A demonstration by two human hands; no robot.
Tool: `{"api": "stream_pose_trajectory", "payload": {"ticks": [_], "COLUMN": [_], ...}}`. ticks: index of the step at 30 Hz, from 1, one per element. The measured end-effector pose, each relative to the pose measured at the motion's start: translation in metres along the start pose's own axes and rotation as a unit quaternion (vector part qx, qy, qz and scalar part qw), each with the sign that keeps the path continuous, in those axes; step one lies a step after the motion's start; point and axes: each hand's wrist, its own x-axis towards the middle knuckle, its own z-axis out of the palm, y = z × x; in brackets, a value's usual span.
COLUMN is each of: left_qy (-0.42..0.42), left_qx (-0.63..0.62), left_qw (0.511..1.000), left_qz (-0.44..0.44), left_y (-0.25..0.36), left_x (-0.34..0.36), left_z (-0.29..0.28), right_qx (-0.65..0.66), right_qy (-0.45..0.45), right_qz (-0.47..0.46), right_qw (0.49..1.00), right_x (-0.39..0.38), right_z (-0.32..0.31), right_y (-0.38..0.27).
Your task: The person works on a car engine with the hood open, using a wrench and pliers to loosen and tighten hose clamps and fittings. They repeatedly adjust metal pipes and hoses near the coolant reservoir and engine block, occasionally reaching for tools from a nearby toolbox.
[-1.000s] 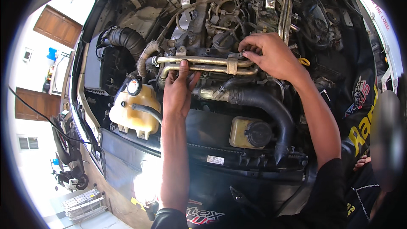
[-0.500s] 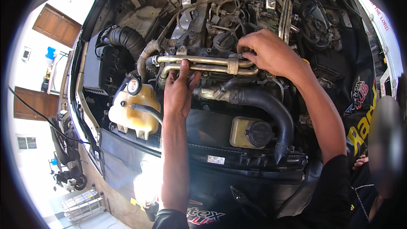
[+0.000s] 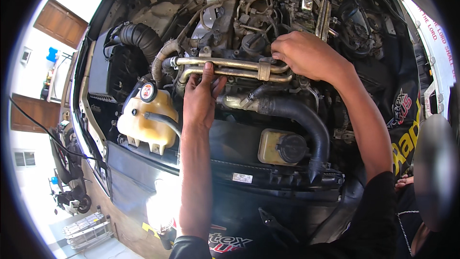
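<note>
A pair of metal pipes (image 3: 235, 63), joined by a bracket (image 3: 264, 71), runs across the front of a car engine. My left hand (image 3: 199, 100) grips them from below, its thumb over the lower pipe and pressed against the upper one. At the bracket's upper right, my right hand (image 3: 309, 57) is closed in a pinch; its own fingers hide whatever is between them. A black round filler cap (image 3: 253, 44) stands just behind the pipes. Below them, a thick black hose (image 3: 309, 117) curves down to the right.
A cream coolant tank (image 3: 148, 122) sits left of my forearm, and a yellowish reservoir (image 3: 269, 147) to its right. A bright lamp (image 3: 160, 211) and a pliers-like tool (image 3: 268, 220) are on the dark front cover. Another person's hand (image 3: 405, 181) shows at the far right.
The whole view has shifted slightly. My right hand has rolled a little at the bracket, its fingertips now more hidden. My left hand keeps its grip on the pipes.
</note>
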Motion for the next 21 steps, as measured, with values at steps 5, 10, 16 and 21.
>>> {"api": "stream_pose_trajectory", "payload": {"ticks": [5, 10, 16, 21], "left_qy": [-0.008, -0.014, -0.010, -0.013], "left_qx": [-0.006, -0.011, -0.002, -0.007], "left_qw": [1.000, 1.000, 1.000, 1.000], "left_qz": [-0.003, -0.003, 0.003, -0.003], "left_y": [-0.001, -0.004, -0.004, -0.001], "left_x": [0.001, 0.003, 0.000, -0.002], "left_z": [0.001, -0.004, 0.005, -0.002], "right_qx": [-0.051, -0.070, -0.064, -0.100], "right_qy": [-0.082, -0.082, 0.008, -0.022], "right_qz": [0.038, 0.055, -0.023, 0.011], "right_qw": [0.995, 0.993, 0.998, 0.995], "right_x": [0.004, 0.004, -0.008, 0.004], "right_z": [-0.010, -0.017, -0.011, -0.008], "right_y": [-0.008, -0.008, -0.004, -0.012]}}
